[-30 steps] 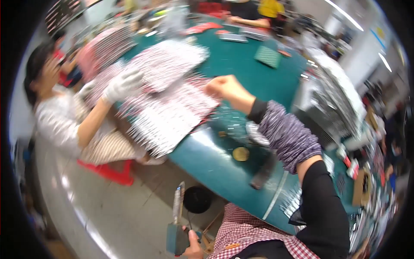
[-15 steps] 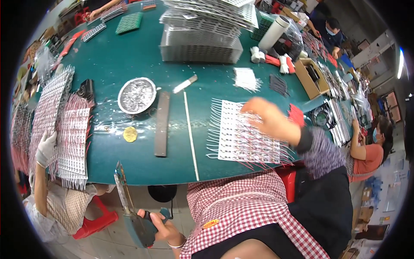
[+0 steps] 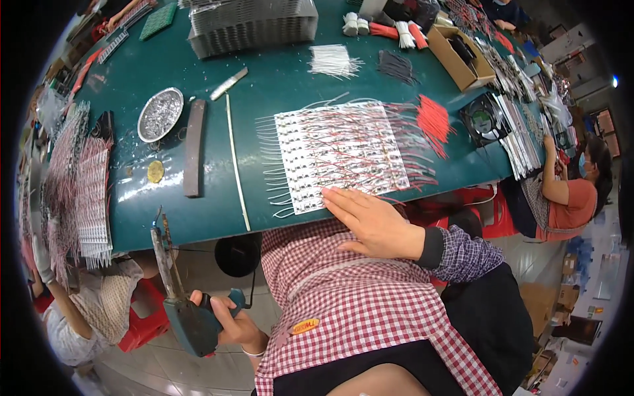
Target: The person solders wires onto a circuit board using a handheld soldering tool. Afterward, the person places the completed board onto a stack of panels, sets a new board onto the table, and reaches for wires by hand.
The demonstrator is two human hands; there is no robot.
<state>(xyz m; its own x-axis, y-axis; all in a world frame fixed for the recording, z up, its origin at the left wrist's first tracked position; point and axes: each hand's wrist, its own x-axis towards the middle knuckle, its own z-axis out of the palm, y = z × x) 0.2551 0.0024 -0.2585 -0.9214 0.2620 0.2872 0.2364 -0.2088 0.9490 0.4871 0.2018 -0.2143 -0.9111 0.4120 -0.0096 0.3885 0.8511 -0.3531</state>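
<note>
My left hand (image 3: 231, 323) is closed round the handle of a teal soldering gun (image 3: 193, 323), its long metal tip pointing up in front of the table edge. A white circuit board panel (image 3: 300, 165) with rows of small parts lies on the table, red and white wires spread over it and sticking out at both sides. My right hand (image 3: 373, 221) rests flat on the panel's near edge, fingers stretched out and holding nothing. Beyond the panel lie bundles of white wires (image 3: 333, 61) and black wires (image 3: 395, 66); red wires (image 3: 432, 124) lie at its right.
Left of the panel are a thin white strip (image 3: 236, 165), a brown bar (image 3: 194, 148), a yellow disc (image 3: 155, 171) and a metal bowl (image 3: 160, 115) of silvery bits. Stacked panels (image 3: 254, 30) stand behind. A small fan (image 3: 484, 119) sits right. Other people work at both sides.
My right hand has come from above the panel down to its near edge and lies flat. The view has shifted, so table things appear higher and further left. The soldering gun stays in my left hand.
</note>
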